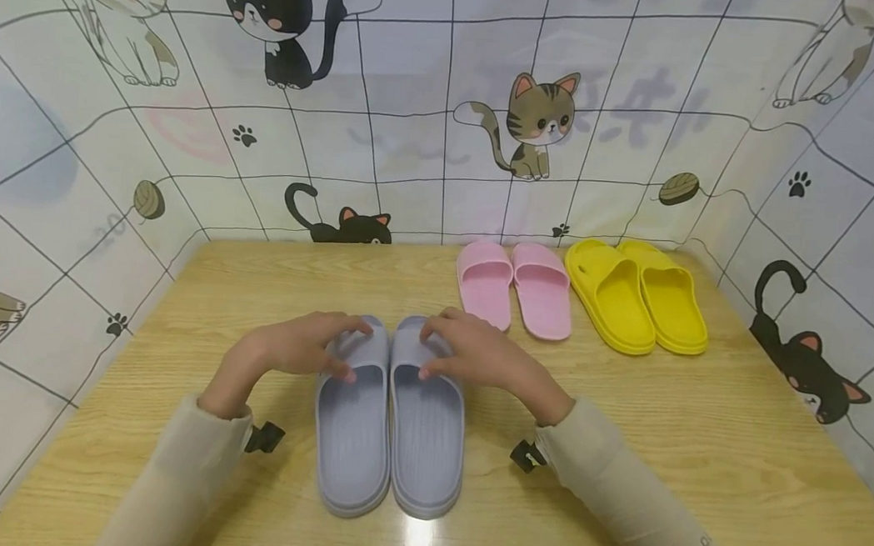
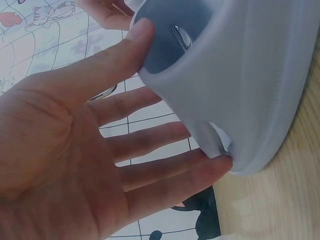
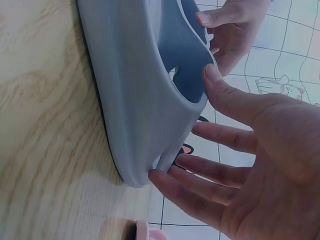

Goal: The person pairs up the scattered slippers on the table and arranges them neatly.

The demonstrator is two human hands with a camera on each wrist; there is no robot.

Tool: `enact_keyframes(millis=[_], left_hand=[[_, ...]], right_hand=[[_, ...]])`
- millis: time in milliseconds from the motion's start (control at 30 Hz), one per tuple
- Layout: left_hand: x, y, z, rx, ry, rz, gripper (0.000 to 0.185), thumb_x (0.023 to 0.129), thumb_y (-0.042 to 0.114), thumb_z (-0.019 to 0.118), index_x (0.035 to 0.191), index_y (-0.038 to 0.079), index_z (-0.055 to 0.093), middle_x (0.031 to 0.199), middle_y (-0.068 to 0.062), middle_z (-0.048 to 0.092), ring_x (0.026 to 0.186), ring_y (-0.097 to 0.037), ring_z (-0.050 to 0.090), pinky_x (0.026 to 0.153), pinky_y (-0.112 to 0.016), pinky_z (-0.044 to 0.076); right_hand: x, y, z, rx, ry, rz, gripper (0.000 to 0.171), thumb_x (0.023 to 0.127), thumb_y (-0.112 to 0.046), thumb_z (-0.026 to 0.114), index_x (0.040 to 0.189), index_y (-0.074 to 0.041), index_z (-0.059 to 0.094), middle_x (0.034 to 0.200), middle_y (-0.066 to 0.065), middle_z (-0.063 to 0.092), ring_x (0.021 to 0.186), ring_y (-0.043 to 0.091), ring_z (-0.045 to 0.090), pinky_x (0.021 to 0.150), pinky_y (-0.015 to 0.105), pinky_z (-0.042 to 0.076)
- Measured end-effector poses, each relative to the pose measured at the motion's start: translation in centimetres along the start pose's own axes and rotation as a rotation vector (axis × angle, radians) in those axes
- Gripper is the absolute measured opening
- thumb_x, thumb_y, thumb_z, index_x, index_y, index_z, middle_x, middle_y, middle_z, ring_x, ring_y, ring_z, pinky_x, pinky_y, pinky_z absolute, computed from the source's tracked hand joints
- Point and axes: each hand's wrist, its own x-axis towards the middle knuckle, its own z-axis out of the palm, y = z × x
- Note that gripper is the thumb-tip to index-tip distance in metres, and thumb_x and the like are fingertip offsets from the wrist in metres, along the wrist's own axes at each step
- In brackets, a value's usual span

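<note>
Two grey-blue slippers lie side by side, toes away from me, in the middle of the wooden table (image 1: 697, 439). My left hand (image 1: 301, 346) arches over the strap of the left slipper (image 1: 352, 435). Up close, that left hand (image 2: 65, 145) has nearly straight fingers, its thumb on the strap's edge and a fingertip at the toe of the slipper (image 2: 240, 75). My right hand (image 1: 477, 355) rests the same way on the right slipper (image 1: 427, 431). In the right wrist view, my right hand (image 3: 260, 150) touches that slipper (image 3: 135, 75) with thumb and fingertips, palm held off it.
A pink pair of slippers (image 1: 515, 286) and a yellow pair (image 1: 634, 293) stand in a row at the back right. Cat-print cloth walls (image 1: 418, 96) close off the table's back and both sides. Bare wood lies at the left and front right.
</note>
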Motion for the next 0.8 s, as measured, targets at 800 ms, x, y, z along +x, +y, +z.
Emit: enact_keyframes(millis=[800], left_hand=[[1.2, -0.3, 0.6, 0.093, 0.146, 0.022, 0.055, 0.097, 0.029, 0.073, 0.144, 0.009, 0.056, 0.145, -0.018, 0.058, 0.134, -0.036, 0.055, 0.112, -0.055, 0.046]], right_hand=[[0.0, -0.9, 0.6, -0.111, 0.093, 0.095, 0.043, 0.091, -0.046, 0.077, 0.122, -0.018, 0.066, 0.115, 0.001, 0.070, 0.093, 0.018, 0.065, 0.072, 0.039, 0.055]])
